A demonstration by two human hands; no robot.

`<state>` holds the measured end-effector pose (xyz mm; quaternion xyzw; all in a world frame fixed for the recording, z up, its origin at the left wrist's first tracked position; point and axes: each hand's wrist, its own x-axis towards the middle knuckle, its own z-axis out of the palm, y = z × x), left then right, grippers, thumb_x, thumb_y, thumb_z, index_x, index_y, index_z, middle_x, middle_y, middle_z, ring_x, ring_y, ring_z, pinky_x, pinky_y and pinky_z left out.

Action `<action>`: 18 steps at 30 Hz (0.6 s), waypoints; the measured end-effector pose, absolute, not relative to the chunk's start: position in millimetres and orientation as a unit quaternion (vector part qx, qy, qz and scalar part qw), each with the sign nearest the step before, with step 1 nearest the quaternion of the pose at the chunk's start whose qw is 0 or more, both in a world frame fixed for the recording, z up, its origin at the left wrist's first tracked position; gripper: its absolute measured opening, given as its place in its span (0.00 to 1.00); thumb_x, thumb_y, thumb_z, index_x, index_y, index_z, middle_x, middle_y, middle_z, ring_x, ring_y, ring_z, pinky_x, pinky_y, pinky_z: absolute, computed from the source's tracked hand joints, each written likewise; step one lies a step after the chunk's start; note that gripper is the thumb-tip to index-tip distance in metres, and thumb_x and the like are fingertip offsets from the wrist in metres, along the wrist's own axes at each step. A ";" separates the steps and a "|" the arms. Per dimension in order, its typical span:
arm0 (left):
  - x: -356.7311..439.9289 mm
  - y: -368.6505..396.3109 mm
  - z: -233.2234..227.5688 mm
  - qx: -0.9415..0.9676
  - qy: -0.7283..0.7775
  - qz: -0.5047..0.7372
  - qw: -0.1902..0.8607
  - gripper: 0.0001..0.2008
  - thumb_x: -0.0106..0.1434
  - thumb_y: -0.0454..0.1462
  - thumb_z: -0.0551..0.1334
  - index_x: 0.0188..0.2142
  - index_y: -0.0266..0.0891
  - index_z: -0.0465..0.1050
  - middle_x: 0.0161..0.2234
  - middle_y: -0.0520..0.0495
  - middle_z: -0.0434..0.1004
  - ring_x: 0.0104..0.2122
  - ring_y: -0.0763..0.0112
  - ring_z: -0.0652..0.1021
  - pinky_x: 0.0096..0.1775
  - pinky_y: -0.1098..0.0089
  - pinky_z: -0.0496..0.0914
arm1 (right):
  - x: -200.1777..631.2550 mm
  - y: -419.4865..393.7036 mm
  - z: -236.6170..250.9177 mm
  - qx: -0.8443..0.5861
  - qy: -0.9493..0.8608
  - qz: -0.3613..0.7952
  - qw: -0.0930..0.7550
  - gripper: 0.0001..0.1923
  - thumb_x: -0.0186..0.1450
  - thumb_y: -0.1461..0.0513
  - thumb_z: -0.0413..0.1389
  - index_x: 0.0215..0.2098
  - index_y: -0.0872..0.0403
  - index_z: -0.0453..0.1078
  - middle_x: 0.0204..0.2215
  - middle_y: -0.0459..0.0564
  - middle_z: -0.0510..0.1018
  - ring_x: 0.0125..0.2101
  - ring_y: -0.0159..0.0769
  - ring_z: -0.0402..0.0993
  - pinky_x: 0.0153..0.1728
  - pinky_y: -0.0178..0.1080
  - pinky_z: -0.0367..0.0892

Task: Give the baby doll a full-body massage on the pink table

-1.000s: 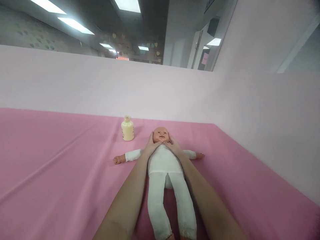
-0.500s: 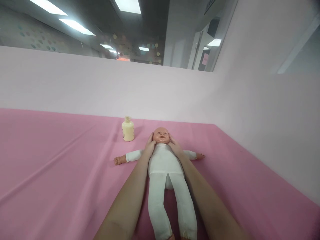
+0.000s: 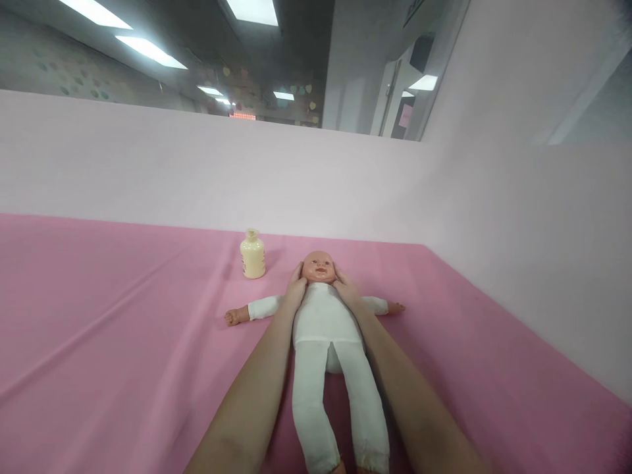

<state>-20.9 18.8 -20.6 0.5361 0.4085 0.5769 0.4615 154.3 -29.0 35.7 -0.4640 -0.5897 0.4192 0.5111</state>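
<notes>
Doll [image 3: 323,322] lies face-up on the pink tabletop [image 3: 123,316], left hand [image 3: 295,289] and right hand [image 3: 345,289] cupping its head with fingers released, not gripping; risk: a sideways push twists the head or slides the doll into the bottle [image 3: 252,255].

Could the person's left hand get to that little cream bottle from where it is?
Probably yes. The left hand rests against the doll's cheek, and the bottle stands upright just beyond it to the left. Only bare pink cloth lies between them, though the hand would first have to leave the doll.
</notes>
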 end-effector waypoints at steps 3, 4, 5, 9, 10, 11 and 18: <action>-19.8 18.7 -21.7 0.536 0.410 0.575 0.462 0.43 0.54 0.31 0.59 0.69 0.41 0.51 0.66 0.46 0.62 0.67 0.55 0.59 0.68 0.58 0.52 | 153.0 -32.4 37.6 -0.454 -0.589 0.450 0.494 0.32 0.62 0.60 0.54 0.65 0.53 0.62 0.58 0.50 0.73 0.60 0.45 0.65 0.62 0.47 0.58; -19.5 18.9 -22.5 0.539 0.408 0.576 0.460 0.43 0.53 0.30 0.59 0.69 0.40 0.50 0.66 0.45 0.61 0.67 0.56 0.59 0.68 0.59 0.52 | 152.9 -33.5 38.1 -0.454 -0.588 0.460 0.486 0.33 0.62 0.60 0.55 0.65 0.53 0.62 0.58 0.51 0.73 0.59 0.45 0.66 0.61 0.48 0.59; -19.3 19.3 -23.4 0.543 0.404 0.577 0.457 0.44 0.53 0.30 0.59 0.70 0.40 0.49 0.66 0.45 0.60 0.67 0.56 0.59 0.67 0.59 0.52 | 152.9 -34.5 38.5 -0.453 -0.588 0.468 0.480 0.33 0.62 0.60 0.55 0.66 0.54 0.61 0.58 0.52 0.73 0.59 0.46 0.67 0.61 0.48 0.60; -18.9 19.3 -25.0 0.553 0.392 0.580 0.452 0.47 0.52 0.30 0.60 0.70 0.43 0.45 0.67 0.46 0.58 0.68 0.58 0.57 0.67 0.57 0.53 | 152.6 -37.2 40.6 -0.448 -0.583 0.477 0.482 0.35 0.61 0.61 0.57 0.66 0.57 0.61 0.59 0.55 0.72 0.59 0.47 0.67 0.60 0.47 0.61; -19.0 18.7 -24.5 0.554 0.395 0.578 0.451 0.47 0.53 0.30 0.60 0.70 0.44 0.45 0.68 0.47 0.57 0.68 0.58 0.56 0.67 0.58 0.52 | 152.3 -37.5 41.0 -0.447 -0.582 0.477 0.484 0.35 0.60 0.61 0.58 0.66 0.57 0.60 0.59 0.55 0.71 0.60 0.47 0.66 0.60 0.46 0.61; -19.3 17.9 -23.5 0.554 0.399 0.575 0.451 0.46 0.53 0.30 0.60 0.70 0.44 0.46 0.68 0.47 0.57 0.68 0.58 0.55 0.67 0.58 0.52 | 152.0 -37.5 41.4 -0.447 -0.581 0.475 0.487 0.36 0.60 0.61 0.58 0.66 0.57 0.60 0.60 0.55 0.71 0.60 0.47 0.66 0.61 0.46 0.61; -19.2 18.5 -20.1 0.539 0.416 0.572 0.457 0.42 0.54 0.28 0.56 0.69 0.42 0.50 0.68 0.49 0.57 0.69 0.59 0.55 0.68 0.61 0.51 | 151.5 -35.9 41.2 -0.453 -0.587 0.459 0.489 0.36 0.59 0.62 0.58 0.65 0.55 0.61 0.61 0.53 0.70 0.62 0.45 0.64 0.63 0.45 0.56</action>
